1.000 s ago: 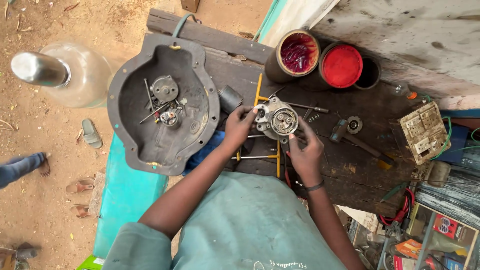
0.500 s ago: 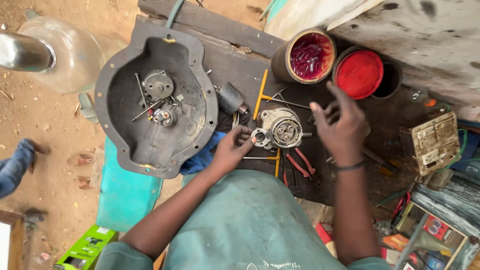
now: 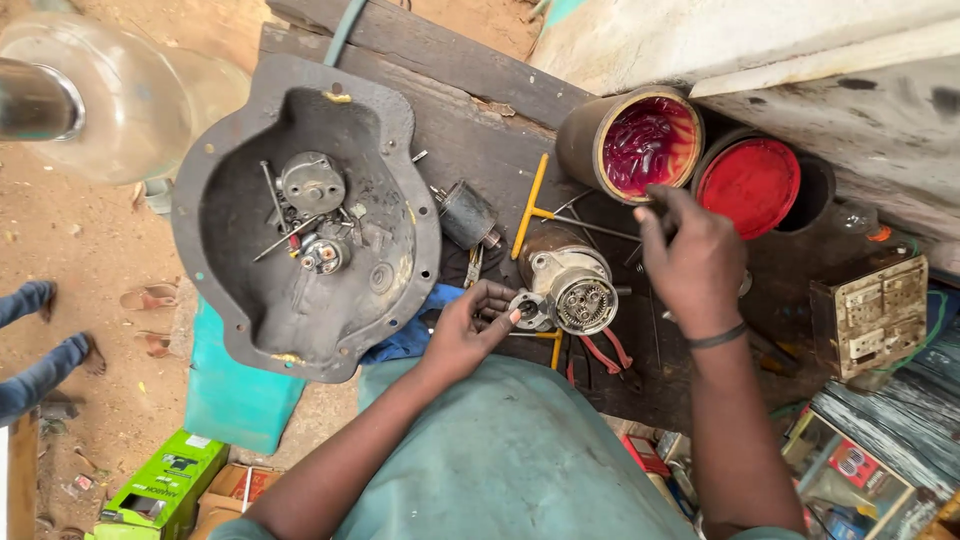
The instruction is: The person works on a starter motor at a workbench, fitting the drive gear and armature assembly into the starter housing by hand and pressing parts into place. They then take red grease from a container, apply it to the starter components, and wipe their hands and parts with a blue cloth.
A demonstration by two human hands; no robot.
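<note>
Left hand (image 3: 462, 335) pinched small round metal plate (image 3: 527, 310), steadying cylindrical grey motor housing (image 3: 572, 285); right hand (image 3: 690, 260) loosely open, empty, fingertips beside tin of red grease (image 3: 640, 140).

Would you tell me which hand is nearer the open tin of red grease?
The right hand reaches just below the open tin of red grease; the left hand holds the motor housing's flange.

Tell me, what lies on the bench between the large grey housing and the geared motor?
A small dark cylindrical part lies between the grey housing and geared motor, in the head view.
</note>
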